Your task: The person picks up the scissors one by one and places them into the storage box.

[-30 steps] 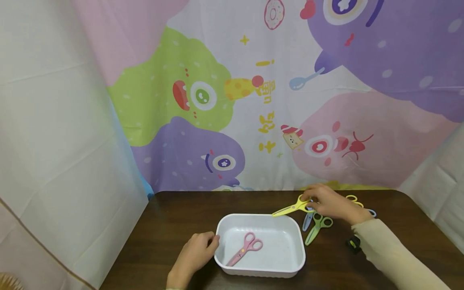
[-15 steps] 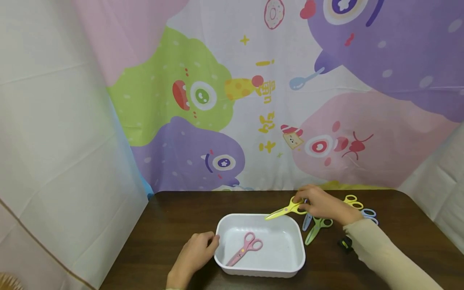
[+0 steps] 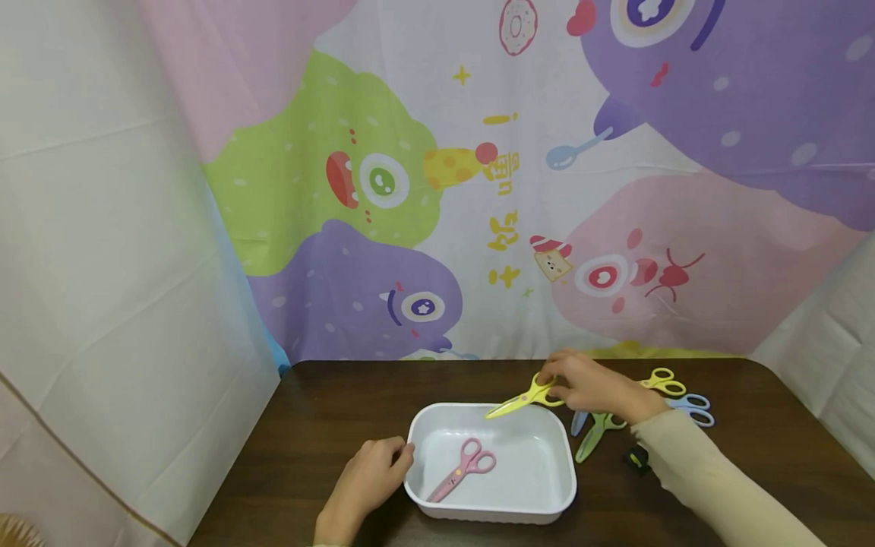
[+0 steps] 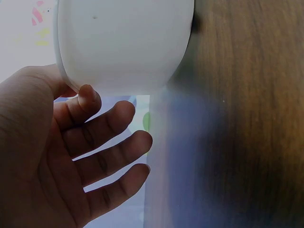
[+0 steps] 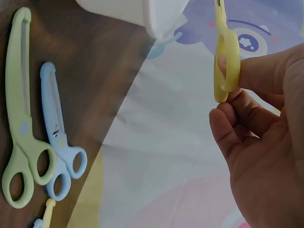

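Observation:
My right hand pinches yellow scissors by the finger loops, blades angled down over the back rim of a white plastic tray. In the right wrist view the thumb presses against the yellow loop. Pink scissors lie inside the tray at its left. At the tray's left end my left hand grips the rim between thumb and index finger, with the other fingers spread in the left wrist view. Green scissors and light blue scissors lie on the table below the right hand.
Another yellow pair of scissors and another blue pair lie farther right on the dark wooden table. A small black object is near the right sleeve. A cartoon-printed cloth hangs behind the table.
My right hand has carried the yellow scissors leftward, bringing their blades from the tray's back right rim farther over the tray. The left hand and the pink scissors have stayed put.

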A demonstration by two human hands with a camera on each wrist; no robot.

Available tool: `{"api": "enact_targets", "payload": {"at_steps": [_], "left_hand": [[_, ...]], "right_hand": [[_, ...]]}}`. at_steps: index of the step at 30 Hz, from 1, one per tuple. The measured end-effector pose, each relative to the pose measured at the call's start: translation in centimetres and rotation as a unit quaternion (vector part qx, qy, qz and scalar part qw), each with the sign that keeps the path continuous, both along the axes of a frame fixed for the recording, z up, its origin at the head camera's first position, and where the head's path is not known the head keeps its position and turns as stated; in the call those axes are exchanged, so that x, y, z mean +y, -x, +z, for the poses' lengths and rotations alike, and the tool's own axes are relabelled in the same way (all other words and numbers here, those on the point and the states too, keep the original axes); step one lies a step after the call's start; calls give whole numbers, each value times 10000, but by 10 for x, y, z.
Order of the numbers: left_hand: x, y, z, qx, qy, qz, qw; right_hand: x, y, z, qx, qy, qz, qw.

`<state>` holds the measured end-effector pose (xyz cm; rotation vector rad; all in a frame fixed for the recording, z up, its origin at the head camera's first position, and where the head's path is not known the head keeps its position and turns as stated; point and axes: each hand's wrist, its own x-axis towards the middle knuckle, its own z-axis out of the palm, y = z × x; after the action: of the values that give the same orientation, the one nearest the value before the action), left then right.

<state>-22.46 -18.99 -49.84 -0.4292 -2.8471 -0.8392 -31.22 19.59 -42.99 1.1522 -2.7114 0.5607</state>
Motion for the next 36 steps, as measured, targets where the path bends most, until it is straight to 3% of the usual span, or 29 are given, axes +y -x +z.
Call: {"api": "enact_targets", "payload": {"at_steps": [26,36], "left_hand": [[-1,-1,-1,2,1,14,10000],[-1,1,-2,-17,27,1,10000]], "right_hand": [[-36,0,-5,-304,106,297,9990],[-48,0,-12,-50,105,490,9987]]}}
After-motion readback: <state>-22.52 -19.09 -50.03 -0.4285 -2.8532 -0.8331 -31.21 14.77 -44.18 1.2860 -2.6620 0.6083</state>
